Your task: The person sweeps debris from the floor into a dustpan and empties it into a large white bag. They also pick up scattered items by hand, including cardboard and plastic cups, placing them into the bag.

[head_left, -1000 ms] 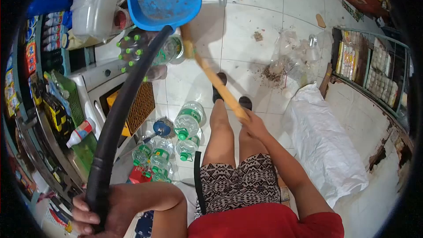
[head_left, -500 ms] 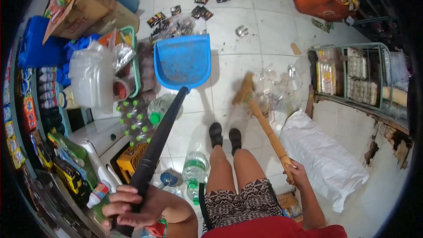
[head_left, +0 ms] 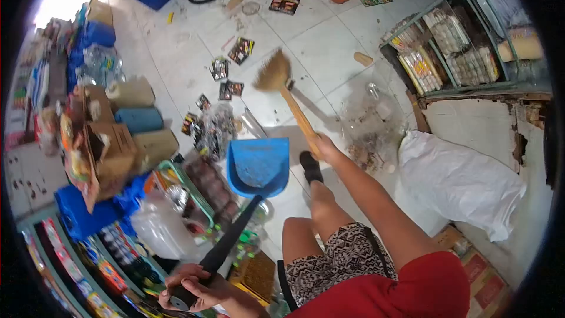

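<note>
My left hand (head_left: pixel 197 290) grips the end of a long black handle (head_left: pixel 226 244) at the lower left. That handle leads up to a blue dustpan (head_left: pixel 259 166) held over the tiled floor, with dirt specks inside it. My right hand (head_left: pixel 322 147) is stretched forward and closed around a wooden broom stick (head_left: pixel 297 115). The broom's straw head (head_left: pixel 273 73) points away from me, raised over the white tiles. One of my feet in a black sandal (head_left: pixel 309 166) shows just right of the dustpan.
Small packets (head_left: pixel 229 76) and clear plastic wrappers (head_left: pixel 209 126) litter the floor ahead. Cardboard boxes (head_left: pixel 106 147) and stocked shelves crowd the left. A wire rack (head_left: pixel 447 47) stands at the upper right, a white sack (head_left: pixel 462 179) lies to the right, and clear bags with debris (head_left: pixel 371 123) lie between.
My view has swung forward and left. The broom head moved from the debris near the white sack to farther ahead and lifted. The dustpan came closer to my feet.
</note>
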